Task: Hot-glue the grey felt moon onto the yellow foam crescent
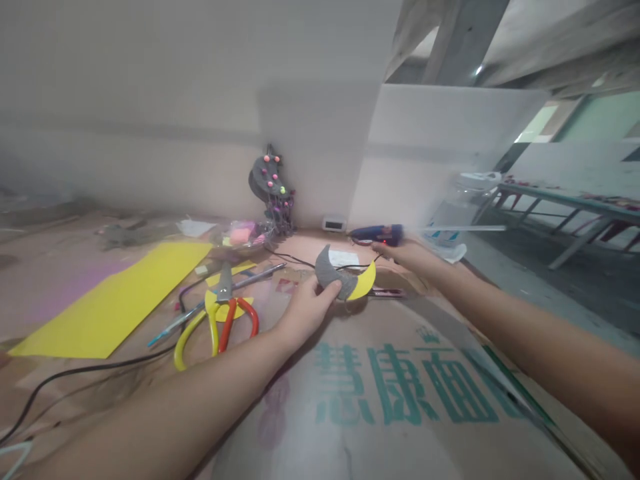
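A grey crescent-shaped piece [330,272] with a yellow section [363,283] at its right end is held up near the middle of the view, above the worktop [65,257]. The left hand [314,303] has hold of it in a closed pinch at the lower edge of the grey part, one digit lying across the near face and the rest of the fingers largely hidden. The left forearm enters from the lower left and slants up and to the right.

The right arm comes in from the lower right and stretches farther forward, angled to the left. The right hand [393,252] is at a dark blue glue gun [377,233] whose nozzle points left and whose pale stick [455,229] juts out to the right. That hand is blurred, so how far its fingers are closed, and whether they grip the gun, cannot be told.

Behind the piece lies white paper [343,259]. To the left are red-and-yellow-handled pliers [213,315] and a large yellow sheet [125,300]. Farther back, a dark crescent ornament [260,179] with pink balls stands near the wall [175,80], with a small display device [334,225] to its right. Green lettering [395,387] shows between the forearms.
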`<act>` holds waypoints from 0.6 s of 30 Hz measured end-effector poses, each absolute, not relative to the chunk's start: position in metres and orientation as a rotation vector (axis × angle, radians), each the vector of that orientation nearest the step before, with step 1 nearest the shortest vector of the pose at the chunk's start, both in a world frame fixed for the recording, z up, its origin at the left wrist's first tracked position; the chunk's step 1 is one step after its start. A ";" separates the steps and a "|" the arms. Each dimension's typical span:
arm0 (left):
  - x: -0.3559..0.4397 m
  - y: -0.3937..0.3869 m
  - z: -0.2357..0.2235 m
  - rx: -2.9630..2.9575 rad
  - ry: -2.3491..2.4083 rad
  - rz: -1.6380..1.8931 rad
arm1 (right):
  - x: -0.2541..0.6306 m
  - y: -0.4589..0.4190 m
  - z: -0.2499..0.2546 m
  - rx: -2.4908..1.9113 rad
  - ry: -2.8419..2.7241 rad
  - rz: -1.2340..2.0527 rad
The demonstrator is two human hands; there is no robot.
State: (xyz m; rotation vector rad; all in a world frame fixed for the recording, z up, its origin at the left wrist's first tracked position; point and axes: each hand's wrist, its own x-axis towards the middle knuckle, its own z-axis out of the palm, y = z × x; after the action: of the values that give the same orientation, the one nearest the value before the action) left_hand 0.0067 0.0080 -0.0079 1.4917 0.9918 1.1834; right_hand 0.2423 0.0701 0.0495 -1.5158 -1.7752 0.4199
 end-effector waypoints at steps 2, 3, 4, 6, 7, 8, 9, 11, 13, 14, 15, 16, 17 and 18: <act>0.007 0.009 -0.009 1.487 0.989 1.164 | 0.237 0.088 0.041 -1.559 -1.725 0.502; 0.007 0.009 -0.009 1.486 0.988 1.160 | 0.233 0.094 0.036 -1.559 -1.716 0.533; 0.007 0.010 -0.010 1.491 0.984 1.158 | 0.229 0.098 0.031 -1.550 -1.711 0.571; 0.007 0.011 -0.013 1.499 0.983 1.162 | 0.221 0.099 0.019 -1.504 -1.708 0.660; 0.007 0.011 -0.014 1.505 0.981 1.163 | 0.216 0.099 0.013 -1.478 -1.704 0.712; 0.006 0.012 -0.015 1.508 0.980 1.162 | 0.212 0.098 0.008 -1.458 -1.699 0.759; 0.006 0.012 -0.015 1.511 0.976 1.160 | 0.208 0.098 0.004 -1.445 -1.694 0.802; 0.006 0.012 -0.015 1.512 0.973 1.159 | 0.202 0.100 0.000 -1.437 -1.684 0.860; 0.006 0.011 -0.014 1.511 0.974 1.151 | 0.200 0.105 0.000 -1.442 -1.678 0.880; 0.006 0.011 -0.013 1.513 0.974 1.149 | 0.200 0.108 0.002 -1.448 -1.677 0.872; 0.006 0.010 -0.012 1.515 0.971 1.146 | 0.201 0.111 0.004 -1.457 -1.678 0.855; 0.007 0.010 -0.011 1.517 0.968 1.144 | 0.202 0.113 0.006 -1.471 -1.682 0.828; 0.007 0.010 -0.011 1.518 0.965 1.143 | 0.204 0.115 0.008 -1.490 -1.688 0.794; 0.007 0.009 -0.010 1.516 0.963 1.144 | 0.207 0.117 0.010 -1.512 -1.694 0.759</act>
State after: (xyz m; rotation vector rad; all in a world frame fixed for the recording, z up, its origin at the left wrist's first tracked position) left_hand 0.0070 0.0093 -0.0103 1.5162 0.9628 1.1441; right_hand 0.2067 0.1168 0.0099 -1.5122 -1.6944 0.7589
